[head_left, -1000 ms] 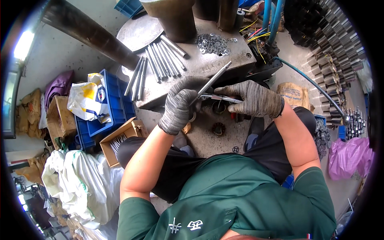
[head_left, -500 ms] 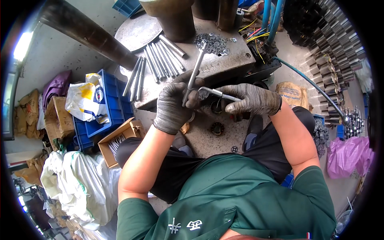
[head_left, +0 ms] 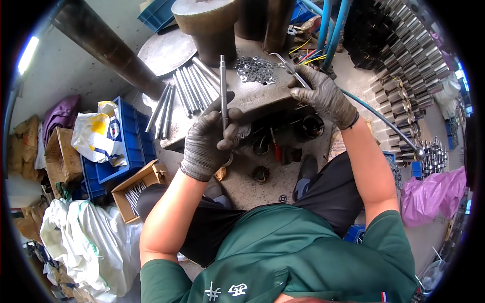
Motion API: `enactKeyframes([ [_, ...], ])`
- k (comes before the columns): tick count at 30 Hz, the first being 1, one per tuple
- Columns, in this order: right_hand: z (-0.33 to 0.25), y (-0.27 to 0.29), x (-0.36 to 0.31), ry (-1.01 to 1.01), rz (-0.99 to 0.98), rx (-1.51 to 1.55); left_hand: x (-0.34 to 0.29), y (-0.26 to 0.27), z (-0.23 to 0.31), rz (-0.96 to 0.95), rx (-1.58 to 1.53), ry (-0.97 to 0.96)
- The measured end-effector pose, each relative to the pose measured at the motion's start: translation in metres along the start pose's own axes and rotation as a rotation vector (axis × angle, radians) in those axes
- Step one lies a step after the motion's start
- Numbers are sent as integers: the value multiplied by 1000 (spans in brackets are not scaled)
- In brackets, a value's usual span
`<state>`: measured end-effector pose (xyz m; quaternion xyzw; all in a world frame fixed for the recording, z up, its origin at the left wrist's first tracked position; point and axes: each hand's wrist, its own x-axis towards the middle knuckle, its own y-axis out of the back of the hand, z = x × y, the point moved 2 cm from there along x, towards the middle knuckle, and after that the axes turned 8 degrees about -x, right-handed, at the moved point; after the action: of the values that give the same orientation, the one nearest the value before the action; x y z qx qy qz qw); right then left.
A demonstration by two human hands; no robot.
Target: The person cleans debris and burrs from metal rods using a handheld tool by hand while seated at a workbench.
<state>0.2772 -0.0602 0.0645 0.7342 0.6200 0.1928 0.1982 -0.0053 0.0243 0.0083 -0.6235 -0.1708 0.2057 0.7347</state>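
My left hand [head_left: 209, 136], in a grey work glove, is closed round a slim metal shaft [head_left: 223, 91] that stands nearly upright, its narrower end up. My gloved right hand [head_left: 326, 96] grips a pair of bent-tip tweezers [head_left: 299, 76]. Their curved point is by the right edge of a pile of small metal rings [head_left: 255, 69] on the metal bench [head_left: 247, 96]. Whether the point touches a ring I cannot tell. Left of the pile lie several similar shafts [head_left: 194, 88] side by side, with a smaller group [head_left: 164, 111] at the bench's left edge.
A heavy metal cylinder [head_left: 209, 30] rises behind the shafts. Blue hoses [head_left: 331, 35] run down at the far right of the bench. At left are blue crates [head_left: 136, 134] and a cardboard box [head_left: 139, 194] of metal pins. A red-handled tool [head_left: 277, 149] shows under the bench.
My right hand has moved away from my left, up and right, carrying the tweezers to the ring pile. The shaft in my left hand has swung from tilted to nearly upright.
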Motion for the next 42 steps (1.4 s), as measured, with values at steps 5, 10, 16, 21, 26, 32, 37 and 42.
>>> enactKeyframes([
  [5, 38, 2, 12, -29, 95, -130, -1, 2, -2, 50, 253, -67],
  [10, 51, -4, 18, 51, 164, -367, -6, -4, -10, 130, 559, -165],
  [16, 44, -17, 28, 322, 161, -680, -8, -4, -9, 240, 707, -149],
  [21, 49, -28, 29, 390, 69, -873, -7, 2, -3, 259, 664, -143],
  [26, 38, -31, 24, 291, 25, -966, -2, 7, -6, 224, 454, -113],
  [32, 46, -38, 20, 433, 107, -902, 1, 8, -5, 265, 469, -231],
  [37, 49, -43, 17, 546, 162, -877, 2, 14, -4, 271, 432, -233],
  [42, 55, -43, 18, 452, 64, -703, 2, 17, -3, 313, 433, -227],
])
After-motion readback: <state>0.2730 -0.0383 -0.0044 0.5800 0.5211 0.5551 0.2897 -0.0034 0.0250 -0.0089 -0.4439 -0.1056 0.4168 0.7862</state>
